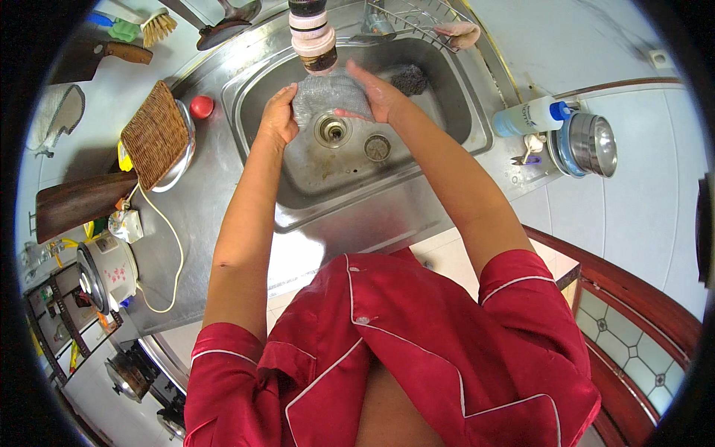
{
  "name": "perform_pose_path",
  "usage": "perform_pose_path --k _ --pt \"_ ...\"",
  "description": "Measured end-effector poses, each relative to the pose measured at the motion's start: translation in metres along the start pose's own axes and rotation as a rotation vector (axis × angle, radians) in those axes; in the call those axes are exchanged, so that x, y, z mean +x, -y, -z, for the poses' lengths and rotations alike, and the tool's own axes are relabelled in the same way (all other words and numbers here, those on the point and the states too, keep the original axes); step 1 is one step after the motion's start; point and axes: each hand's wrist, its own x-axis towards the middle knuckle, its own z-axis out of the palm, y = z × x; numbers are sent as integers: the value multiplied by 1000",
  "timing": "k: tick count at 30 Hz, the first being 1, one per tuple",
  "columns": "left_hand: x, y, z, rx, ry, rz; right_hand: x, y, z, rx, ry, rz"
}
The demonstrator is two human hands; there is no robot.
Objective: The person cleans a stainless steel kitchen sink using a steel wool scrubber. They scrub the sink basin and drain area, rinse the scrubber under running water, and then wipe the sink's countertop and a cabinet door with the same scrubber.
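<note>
A wet grey cloth (329, 96) is stretched between my two hands above the stainless steel sink (313, 190). My left hand (282, 114) grips its left edge, thumb on top. The right edge lies in my right hand (377, 98), with the thumb raised and fingers beneath the cloth. Just above the cloth hangs the faucet's spray head (314, 44); whether water runs is hard to tell. Below the cloth sits the round drain (333, 130), with a drain strainer (377, 148) beside it. A dark scouring pad (409, 80) lies at the back right of the basin.
Left of the sink are a red round object (201, 107), a wicker tray (156, 136) leaning on a bowl, and a rice cooker (106, 271) with its cord. On the right stand a detergent bottle (528, 116) and stacked metal bowls (593, 144). A wire rack (416, 22) spans the back corner.
</note>
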Motion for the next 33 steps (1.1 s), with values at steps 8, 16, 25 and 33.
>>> perform_pose_path --k 8,16,25,33 --pt "-10 -8 -22 -263 141 184 27 -13 43 -1182 -573 375" --pt "11 2 -17 -240 92 208 29 -27 5 -670 -237 192" --pt "16 35 -34 -472 -2 402 32 -79 -20 -595 -472 733" --pt "5 69 -53 -503 196 117 60 -68 2 -1179 -796 719"
